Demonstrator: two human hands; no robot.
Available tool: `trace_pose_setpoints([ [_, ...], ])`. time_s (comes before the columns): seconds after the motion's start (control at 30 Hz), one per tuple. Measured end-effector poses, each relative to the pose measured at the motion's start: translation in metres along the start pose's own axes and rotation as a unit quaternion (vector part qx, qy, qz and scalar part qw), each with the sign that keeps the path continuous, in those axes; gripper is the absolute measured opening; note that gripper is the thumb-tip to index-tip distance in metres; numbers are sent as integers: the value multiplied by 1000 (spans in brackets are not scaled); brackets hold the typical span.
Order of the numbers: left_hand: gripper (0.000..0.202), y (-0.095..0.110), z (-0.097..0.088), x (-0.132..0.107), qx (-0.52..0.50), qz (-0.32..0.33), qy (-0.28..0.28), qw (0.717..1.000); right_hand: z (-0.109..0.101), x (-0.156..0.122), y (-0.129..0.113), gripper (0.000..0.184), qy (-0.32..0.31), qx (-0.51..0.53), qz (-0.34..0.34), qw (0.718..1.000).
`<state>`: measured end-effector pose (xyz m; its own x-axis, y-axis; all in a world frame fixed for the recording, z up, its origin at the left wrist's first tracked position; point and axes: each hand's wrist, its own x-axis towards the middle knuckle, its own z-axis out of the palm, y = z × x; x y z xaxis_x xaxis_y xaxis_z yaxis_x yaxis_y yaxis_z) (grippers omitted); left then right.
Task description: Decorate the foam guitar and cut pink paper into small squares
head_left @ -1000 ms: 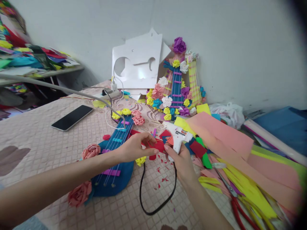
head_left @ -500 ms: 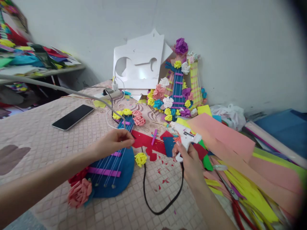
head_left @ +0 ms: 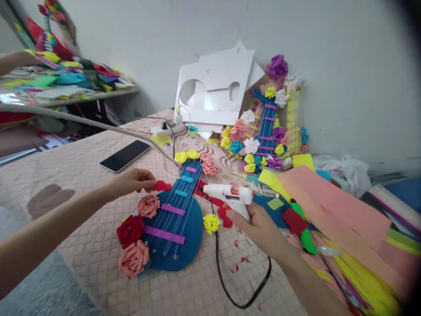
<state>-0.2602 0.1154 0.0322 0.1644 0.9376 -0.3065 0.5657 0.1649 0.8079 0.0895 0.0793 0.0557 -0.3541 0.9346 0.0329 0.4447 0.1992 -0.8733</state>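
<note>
Blue guitar (head_left: 184, 226) is lying on the table (head_left: 95, 224), left of centre, its rounded body pointing near and its neck pointing far. Compared with half a second ago, the left hand (head_left: 140, 180) is now hovering left of the neck instead of covering it, and its grip is pinching a small, round-lobed red piece (head_left: 162, 186). The right hand (head_left: 259, 224) is wrapping its grip around one white plastic glue gun (head_left: 226, 194), as before, but the nozzle is now pointing left, near the neck. Another person's hand (head_left: 18, 61) is newly showing far left.

Three purple strips and two light-blue strips are crossing the guitar, with thin strings running over them. Two yellow flowers (head_left: 192, 154) and two salmon flowers (head_left: 208, 168) are crowding its far end; two salmon roses (head_left: 133, 259) and one red rose (head_left: 130, 230) are lining its left edge, their petals looking crinkled. One ruffled yellow flower (head_left: 211, 224) is resting just right of the body. Quilted, square-patterned cloth is covering the table, and one flat black phone (head_left: 125, 156) is lying farther left.
</note>
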Motion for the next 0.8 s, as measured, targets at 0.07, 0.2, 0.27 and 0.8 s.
trace_pose_setpoints([
  [0.07,33,-9,-2,4,-1,6,-15,1000,10,10,-9,17,-52,6,-20,998],
  [0.2,33,-20,-7,11,-2,18,-36,999,30,32,-19,21,-114,28,-42,992],
  [0.27,34,-24,-9,13,-1,20,-41,999,39,42,-22,23,-131,31,-57,989],
  [0.8,28,10,-2,-12,-27,67,-36,997,26,15,10,26,54,77,82,992],
])
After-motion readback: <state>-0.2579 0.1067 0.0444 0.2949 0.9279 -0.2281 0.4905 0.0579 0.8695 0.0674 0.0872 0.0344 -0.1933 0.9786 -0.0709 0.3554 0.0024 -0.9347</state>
